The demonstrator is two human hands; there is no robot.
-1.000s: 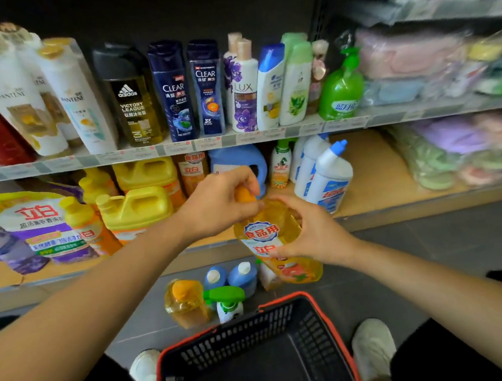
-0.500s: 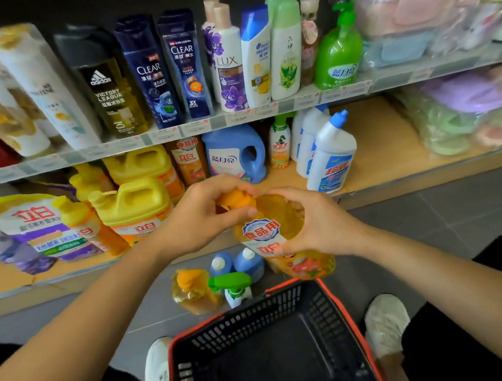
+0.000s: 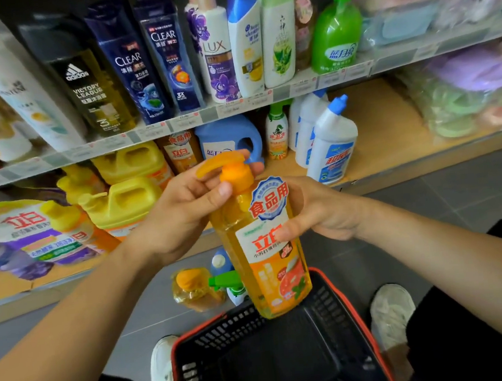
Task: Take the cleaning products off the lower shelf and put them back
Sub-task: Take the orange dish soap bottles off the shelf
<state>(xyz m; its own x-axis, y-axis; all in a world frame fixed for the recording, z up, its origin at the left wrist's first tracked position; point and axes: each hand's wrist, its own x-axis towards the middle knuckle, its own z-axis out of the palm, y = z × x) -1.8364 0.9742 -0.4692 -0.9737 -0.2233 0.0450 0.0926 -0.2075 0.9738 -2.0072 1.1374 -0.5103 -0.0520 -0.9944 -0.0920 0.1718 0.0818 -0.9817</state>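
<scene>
An orange dish-soap bottle [image 3: 268, 258] with an orange pump top is held upright in front of me, above the basket. My left hand [image 3: 181, 208] grips its pump head and neck. My right hand [image 3: 315, 212] wraps the bottle's body from the right, thumb on the label. Behind it, the lower shelf [image 3: 385, 145] holds yellow jugs [image 3: 129, 198], a blue detergent jug [image 3: 230, 140], white toilet-cleaner bottles [image 3: 331, 147] and a purple refill bag [image 3: 26, 237].
A black basket with a red rim [image 3: 193, 338] sits on the floor between my shoes. On the floor before it stand a small orange bottle [image 3: 194, 289], a green-triggered sprayer [image 3: 230, 283] and a blue-capped bottle [image 3: 219, 263]. The upper shelf carries shampoo bottles [image 3: 129, 64].
Both hands have lifted the orange bottle and turned it upright, so the pump and full label now show. The view has moved closer to the shelves.
</scene>
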